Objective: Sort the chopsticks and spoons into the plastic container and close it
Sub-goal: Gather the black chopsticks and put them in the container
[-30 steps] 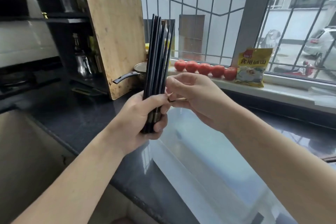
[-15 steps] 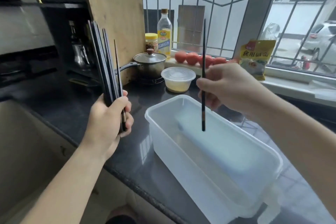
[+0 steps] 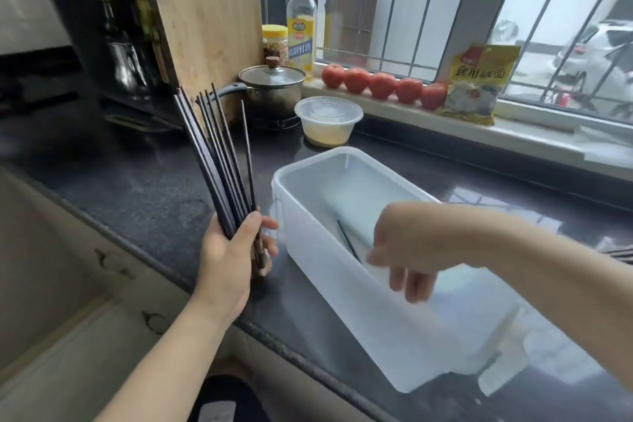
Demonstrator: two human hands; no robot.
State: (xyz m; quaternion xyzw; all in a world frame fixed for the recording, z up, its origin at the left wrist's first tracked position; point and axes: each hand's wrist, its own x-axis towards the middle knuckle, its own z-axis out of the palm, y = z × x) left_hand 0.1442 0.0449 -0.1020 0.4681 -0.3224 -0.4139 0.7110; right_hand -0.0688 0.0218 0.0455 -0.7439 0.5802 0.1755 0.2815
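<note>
My left hand (image 3: 233, 257) grips a fanned bundle of several dark chopsticks (image 3: 219, 161), held upright over the counter just left of the container. The translucent plastic container (image 3: 329, 281) stands open on the dark counter. One dark chopstick (image 3: 347, 240) lies inside it, partly hidden by my right hand (image 3: 407, 250). That hand reaches into the container with blurred, loosely spread fingers pointing down and nothing visible in them. No spoons or lid are clearly in view.
A small lidded plastic bowl (image 3: 328, 120) and a steel pot (image 3: 272, 86) stand behind the container. A wooden cutting board (image 3: 202, 17) leans at the back left. Tomatoes (image 3: 383, 86), bottles and a yellow packet (image 3: 478, 82) line the windowsill. A sink (image 3: 44, 267) lies left.
My right hand pulled one chopstick from the bundle, carried it over the container and lowered it inside, then let go. My left hand moved left with the rest of the bundle.
</note>
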